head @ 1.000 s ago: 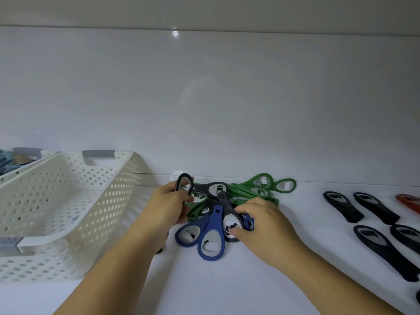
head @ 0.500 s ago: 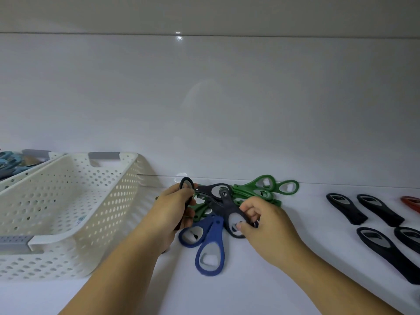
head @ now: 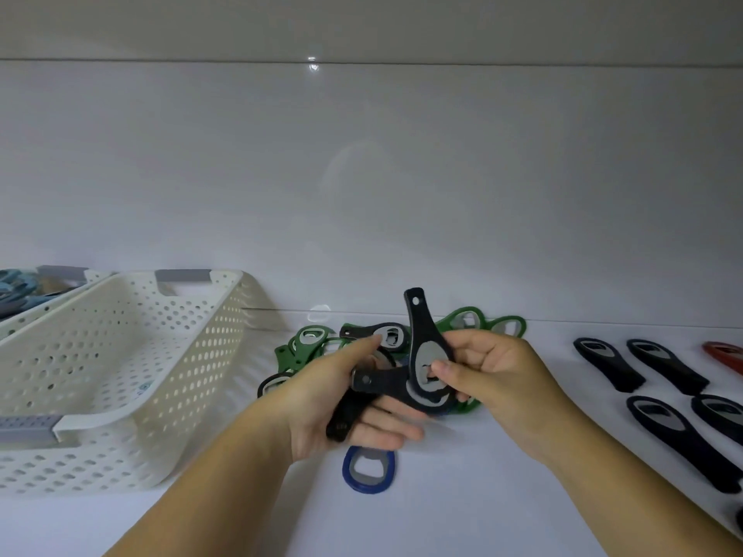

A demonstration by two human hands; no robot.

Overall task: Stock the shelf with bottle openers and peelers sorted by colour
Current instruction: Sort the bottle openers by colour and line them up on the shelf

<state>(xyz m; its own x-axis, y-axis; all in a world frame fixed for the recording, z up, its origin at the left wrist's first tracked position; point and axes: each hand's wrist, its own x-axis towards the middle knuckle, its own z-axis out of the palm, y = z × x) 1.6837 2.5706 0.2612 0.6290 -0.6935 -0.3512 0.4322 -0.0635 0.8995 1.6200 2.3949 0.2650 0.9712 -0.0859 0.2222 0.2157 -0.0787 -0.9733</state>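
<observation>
Our right hand [head: 498, 375] pinches one black opener [head: 418, 327] upright by its metal head, while our left hand [head: 329, 396] grips a loose fan of other black openers [head: 382, 383] just above the shelf [head: 442, 516]. The handles cross, so pulling the one free could snag and spill the bunch onto the blue opener [head: 368, 472] and green pile [head: 305, 339] below, mixing colours away from the black rows [head: 679, 444] at right.

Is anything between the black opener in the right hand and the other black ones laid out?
Nothing visible does. Only bare shelf lies between the black opener in the right hand and the black row.
</observation>
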